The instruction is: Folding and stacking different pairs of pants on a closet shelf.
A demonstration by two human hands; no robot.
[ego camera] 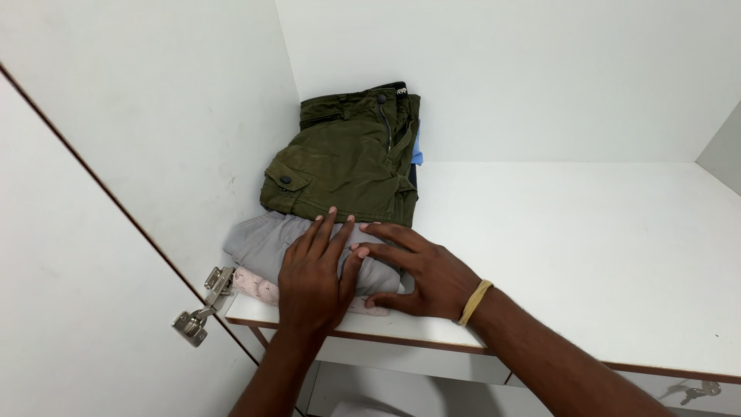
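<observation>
White shelf inside a cupboard takes up most of the view, with its open door at the near left and a metal hinge at the shelf's near left corner. Far left on the shelf lie folded olive-green cargo trousers, on top of something blue and dark that barely shows. Just in front of them, at the near edge, sits a folded grey garment on a pale pink one. Both hands rest flat on the grey garment: the left hand with fingers spread toward the trousers, the right hand, wrist banded in yellow, beside it; neither grips anything. It looks like the pressing and squaring step of stacking; a push further back would need even pressure from both palms.
</observation>
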